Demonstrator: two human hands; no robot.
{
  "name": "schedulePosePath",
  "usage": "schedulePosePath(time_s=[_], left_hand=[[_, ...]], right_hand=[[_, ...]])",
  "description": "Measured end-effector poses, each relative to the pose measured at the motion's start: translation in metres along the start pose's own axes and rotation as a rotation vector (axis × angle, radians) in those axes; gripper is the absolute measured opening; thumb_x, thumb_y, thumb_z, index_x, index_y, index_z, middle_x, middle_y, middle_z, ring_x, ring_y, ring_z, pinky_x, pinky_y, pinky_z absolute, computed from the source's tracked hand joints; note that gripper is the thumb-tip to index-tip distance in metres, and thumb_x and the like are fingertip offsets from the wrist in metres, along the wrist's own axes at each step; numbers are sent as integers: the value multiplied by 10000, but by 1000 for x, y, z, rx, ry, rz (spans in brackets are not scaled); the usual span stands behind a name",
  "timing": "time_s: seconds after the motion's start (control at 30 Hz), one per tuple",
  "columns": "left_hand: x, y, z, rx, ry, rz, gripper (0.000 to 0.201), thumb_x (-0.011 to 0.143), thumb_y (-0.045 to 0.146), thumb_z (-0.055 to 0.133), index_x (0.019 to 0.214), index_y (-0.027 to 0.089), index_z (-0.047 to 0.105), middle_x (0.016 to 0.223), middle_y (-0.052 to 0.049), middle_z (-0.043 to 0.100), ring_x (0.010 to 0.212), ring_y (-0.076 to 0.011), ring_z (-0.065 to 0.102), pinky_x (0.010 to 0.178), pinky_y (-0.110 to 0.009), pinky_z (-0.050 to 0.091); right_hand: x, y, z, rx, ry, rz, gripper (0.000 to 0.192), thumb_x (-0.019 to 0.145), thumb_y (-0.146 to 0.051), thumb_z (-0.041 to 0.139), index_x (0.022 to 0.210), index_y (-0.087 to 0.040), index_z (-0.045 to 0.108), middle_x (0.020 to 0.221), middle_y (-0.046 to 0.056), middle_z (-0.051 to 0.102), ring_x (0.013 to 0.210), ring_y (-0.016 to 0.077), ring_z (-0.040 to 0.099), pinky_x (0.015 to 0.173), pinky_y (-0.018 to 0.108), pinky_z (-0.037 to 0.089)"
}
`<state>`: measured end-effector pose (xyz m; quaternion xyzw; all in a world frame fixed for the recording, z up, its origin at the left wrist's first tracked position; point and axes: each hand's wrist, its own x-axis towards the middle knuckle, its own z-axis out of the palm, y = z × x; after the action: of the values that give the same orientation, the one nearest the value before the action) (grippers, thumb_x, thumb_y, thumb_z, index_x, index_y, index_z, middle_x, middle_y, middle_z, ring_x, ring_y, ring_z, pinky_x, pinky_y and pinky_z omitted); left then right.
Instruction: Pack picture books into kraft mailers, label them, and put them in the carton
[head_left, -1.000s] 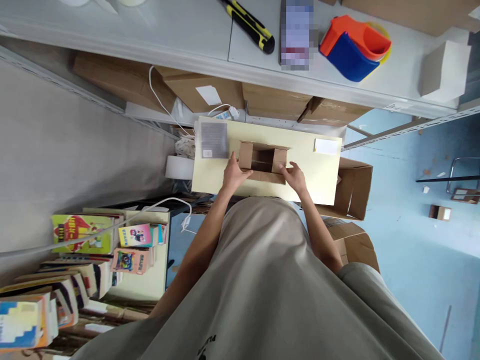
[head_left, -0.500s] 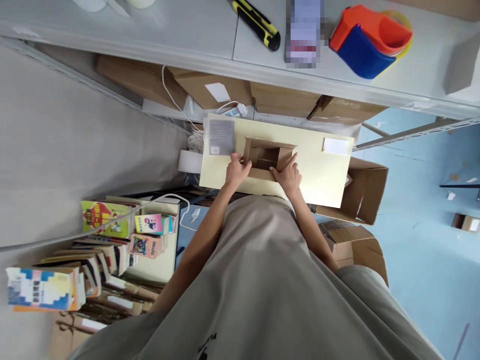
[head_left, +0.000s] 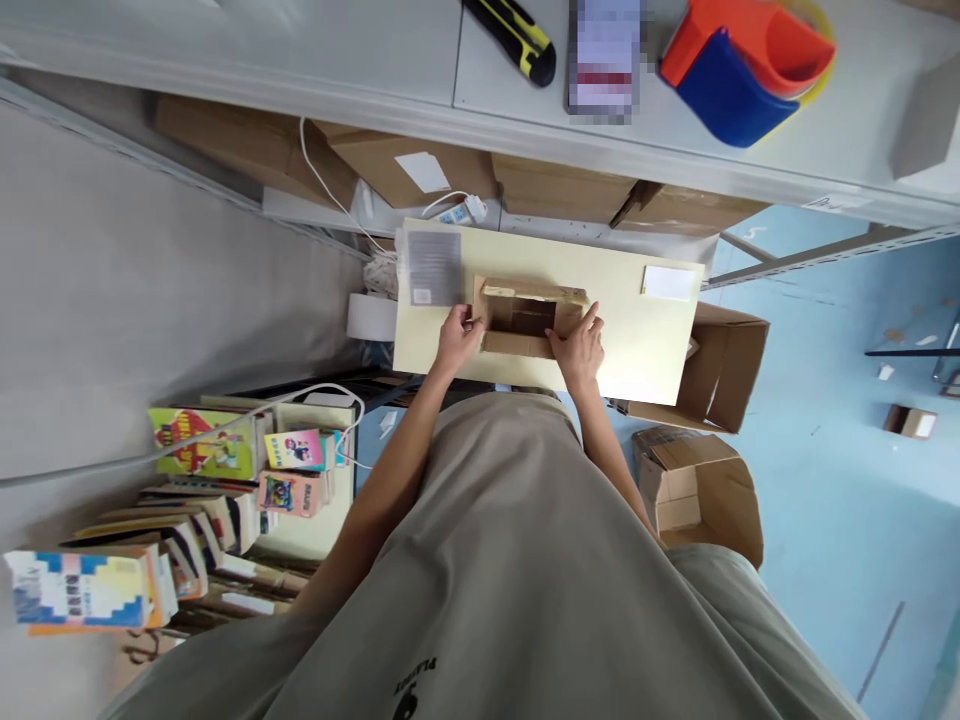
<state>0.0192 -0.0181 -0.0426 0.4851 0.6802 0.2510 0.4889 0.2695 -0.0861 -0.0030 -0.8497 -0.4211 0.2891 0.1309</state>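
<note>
A grey T-shirt (head_left: 525,560) covers the person's front, close to the near edge of the cream tabletop (head_left: 637,340). Off the tabletop's near left corner sit rows of books (head_left: 292,493), among them a lime-green picture book (head_left: 202,443); off its near right corner stands an open carton (head_left: 720,500).

Around the middle of the tabletop, toward its near edge, is a small cardboard box (head_left: 517,344), mouth upward. The left hand (head_left: 456,342) is at the box end facing the tabletop's left side, thumb and forefinger pinching the end flap. The right hand (head_left: 581,352) is at the opposite end, thumb at the mouth, forefinger stretched along the outside, the two spread well apart; whether they press the cardboard between them, I cannot tell.

Toward the tabletop's far left corner lies a grey printed sheet (head_left: 435,268), and toward its far right corner a white slip (head_left: 667,283). A white roll (head_left: 371,317) is just beside the tabletop's left end; a larger open carton (head_left: 731,370) adjoins its right end.

Just beyond the tabletop's far edge are a power strip (head_left: 455,214) and a row of brown cartons (head_left: 562,185). Above these, a grey shelf (head_left: 300,60) bears a yellow-and-black utility knife (head_left: 525,45), a pixelated flat object (head_left: 604,55) and an orange-and-blue tape dispenser (head_left: 742,80).
</note>
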Motion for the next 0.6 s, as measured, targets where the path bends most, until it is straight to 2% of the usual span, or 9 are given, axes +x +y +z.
schedulePosePath(time_s=[0.13,0.2,0.3,0.37,0.47,0.6], left_hand=[[6,-2,0,25,-5,42,104,944,276,719,1038,255,678,948,-24,798,981,-228,799,952,-333,685],[9,-1,1,16,-12,55,85,947,297,714,1017,259,685,900,-11,775,933,-221,784,921,-328,685],[16,1,1,11,-7,77,69,949,286,702,1011,256,699,920,-20,784,913,-221,783,897,-322,674],[22,3,0,16,9,98,82,956,263,690,1032,253,719,950,-29,799,928,-223,791,901,-314,661],[29,4,-3,39,28,120,140,979,241,679,1098,239,753,986,-44,820,956,-229,810,921,-307,639],[28,0,-6,62,17,114,164,1000,258,709,1146,230,780,1063,-58,862,966,-236,834,961,-318,636]], right_hand=[[-2,-7,-6,-51,73,-4,967,1057,-329,604,1893,-95,178,1666,356,528,1437,505,673,1179,671,630],[-6,-9,-14,-114,65,16,883,1060,-300,560,1860,-72,264,1627,348,571,1420,490,694,1173,647,635],[-10,-7,-28,-146,40,21,715,1104,-312,474,1776,-69,429,1620,339,619,1364,478,745,1152,637,636],[-10,-1,-33,-109,42,33,649,1132,-292,378,1737,-81,478,1571,327,690,1336,474,769,1154,656,620],[-4,9,-34,-23,83,119,635,1131,-254,278,1692,-70,510,1424,312,796,1318,459,788,1159,640,609],[1,24,-30,34,158,206,608,1151,-318,260,1597,-74,593,1380,314,813,1308,419,810,1129,547,634]])
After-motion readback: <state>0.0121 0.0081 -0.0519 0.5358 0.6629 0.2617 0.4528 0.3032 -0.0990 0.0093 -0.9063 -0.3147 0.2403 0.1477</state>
